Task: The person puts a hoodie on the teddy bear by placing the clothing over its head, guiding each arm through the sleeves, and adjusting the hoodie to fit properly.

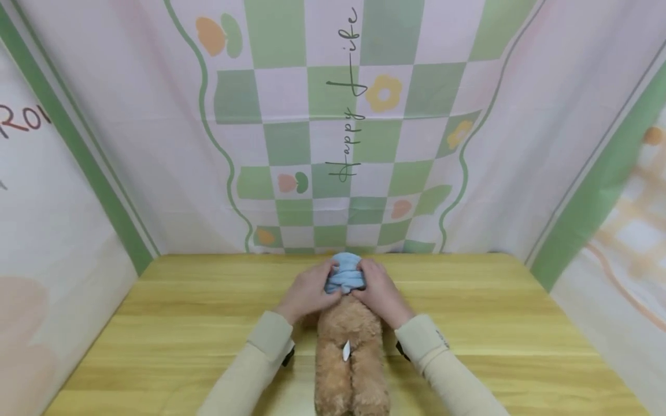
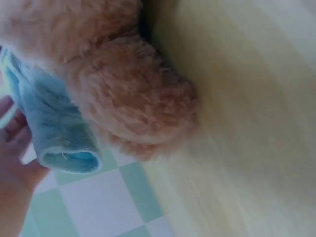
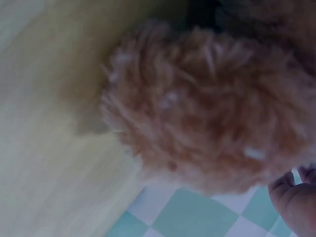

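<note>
A brown plush toy (image 1: 350, 323) lies on the table with its two legs toward me and a small white tag (image 1: 346, 350) between them. Bunched over its far end is a light blue doll garment (image 1: 346, 273). My left hand (image 1: 314, 290) grips the garment's left side, and my right hand (image 1: 382, 290) grips its right side. In the left wrist view a sleeve of the garment (image 2: 59, 118) hangs with its opening showing, beside a furry limb (image 2: 133, 94). Fur (image 3: 212, 108) fills most of the right wrist view and hides the garment there.
The wooden table (image 1: 208, 323) extends to both sides of the toy. Behind it hangs a green and white checked curtain (image 1: 338, 138) with printed flowers. More printed cloth (image 1: 624, 231) stands at the right, and a white panel (image 1: 52, 219) at the left.
</note>
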A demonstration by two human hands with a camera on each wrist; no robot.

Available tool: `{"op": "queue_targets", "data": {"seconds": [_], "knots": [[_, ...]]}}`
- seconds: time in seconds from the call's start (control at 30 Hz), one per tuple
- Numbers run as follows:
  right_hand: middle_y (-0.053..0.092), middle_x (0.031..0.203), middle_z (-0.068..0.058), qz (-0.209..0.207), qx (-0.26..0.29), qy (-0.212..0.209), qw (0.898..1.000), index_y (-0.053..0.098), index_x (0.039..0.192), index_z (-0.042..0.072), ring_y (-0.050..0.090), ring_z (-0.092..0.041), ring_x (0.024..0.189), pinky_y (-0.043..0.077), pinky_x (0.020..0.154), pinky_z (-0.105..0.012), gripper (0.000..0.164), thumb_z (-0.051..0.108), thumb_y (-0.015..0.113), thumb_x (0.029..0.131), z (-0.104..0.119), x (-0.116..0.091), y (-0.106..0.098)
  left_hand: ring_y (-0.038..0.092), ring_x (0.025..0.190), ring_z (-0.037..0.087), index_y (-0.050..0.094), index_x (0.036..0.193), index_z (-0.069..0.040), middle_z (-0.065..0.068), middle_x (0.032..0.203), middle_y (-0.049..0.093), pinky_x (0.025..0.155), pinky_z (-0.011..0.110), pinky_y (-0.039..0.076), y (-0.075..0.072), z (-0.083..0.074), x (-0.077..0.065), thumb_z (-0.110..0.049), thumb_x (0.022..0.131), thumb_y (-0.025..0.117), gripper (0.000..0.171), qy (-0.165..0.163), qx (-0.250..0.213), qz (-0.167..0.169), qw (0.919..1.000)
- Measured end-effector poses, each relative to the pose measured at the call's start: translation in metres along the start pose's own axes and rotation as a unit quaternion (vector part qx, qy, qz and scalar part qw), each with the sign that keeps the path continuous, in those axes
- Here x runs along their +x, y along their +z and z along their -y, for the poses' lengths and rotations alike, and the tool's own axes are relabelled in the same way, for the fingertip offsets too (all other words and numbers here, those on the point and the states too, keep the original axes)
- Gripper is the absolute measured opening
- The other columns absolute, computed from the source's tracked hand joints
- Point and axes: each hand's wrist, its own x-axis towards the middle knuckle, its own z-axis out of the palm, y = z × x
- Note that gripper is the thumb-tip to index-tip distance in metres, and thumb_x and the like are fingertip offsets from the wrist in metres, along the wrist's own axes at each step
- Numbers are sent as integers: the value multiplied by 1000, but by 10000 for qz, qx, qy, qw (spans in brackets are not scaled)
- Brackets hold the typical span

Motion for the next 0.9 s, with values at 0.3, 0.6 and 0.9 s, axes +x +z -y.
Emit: {"op": "queue_targets", "data": {"seconds": [0.3,0.6,0.9], "knots": [[60,114,-20,-113,-224,-76,9997,58,120,-4,54,-38,110,48,93,-49,50,10,79,76,0,0,-2,42,135,31,18,152,-6,17,151,33,110,46,38,-7,-17,-12,-68,63,75,123,-346,279,1237,9913],[58,96,-11,-401,-39,-499,9979,61,97,4,52,-28,88,48,77,-42,35,-7,77,69,-1,-6,3,54,123,21,45,138,-11,6,133,56,112,59,28,2,-15,-12,-62,69,74,91,-402,1154,437,9915],[55,111,-19,671,541,-726,9936,55,126,-5,57,-32,100,51,85,-46,51,1,71,78,-16,-2,-15,50,126,22,57,119,-15,8,134,53,111,51,35,3,-15,-15,-58,70,75,67,-88,1381,136,9903]]}}
